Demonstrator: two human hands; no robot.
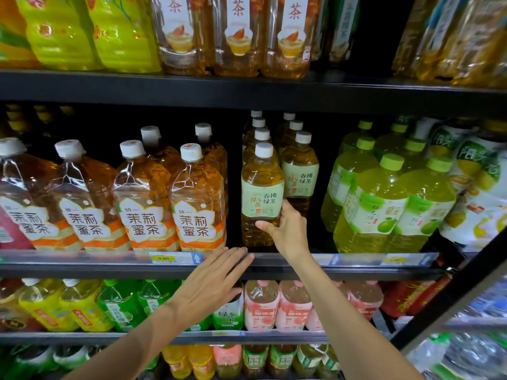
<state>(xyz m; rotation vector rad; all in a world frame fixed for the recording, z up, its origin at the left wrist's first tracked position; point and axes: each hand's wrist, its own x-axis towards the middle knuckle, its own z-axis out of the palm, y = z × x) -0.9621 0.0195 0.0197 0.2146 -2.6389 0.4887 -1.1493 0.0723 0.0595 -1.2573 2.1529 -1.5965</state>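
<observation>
green tea bottle (pixel 262 193) on shop shelf (pixel 356 261), right hand (pixel 288 229) fingers (pixel 264 225) pinching it, left hand (pixel 211 283) flat

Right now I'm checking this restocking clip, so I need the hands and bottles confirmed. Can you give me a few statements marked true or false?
1. The right hand grips the front green tea bottle of its row. True.
2. The left hand holds a bottle. False: its fingers are straight, at the shelf rail, and hold nothing.
3. The gripped bottle has a white cap. True.
4. The orange-banded bottles stand to the right of the gripped bottle. False: they stand to its left. The green-capped bottles are on its right.
5. The gripped bottle lies on its side. False: it is upright.
</observation>
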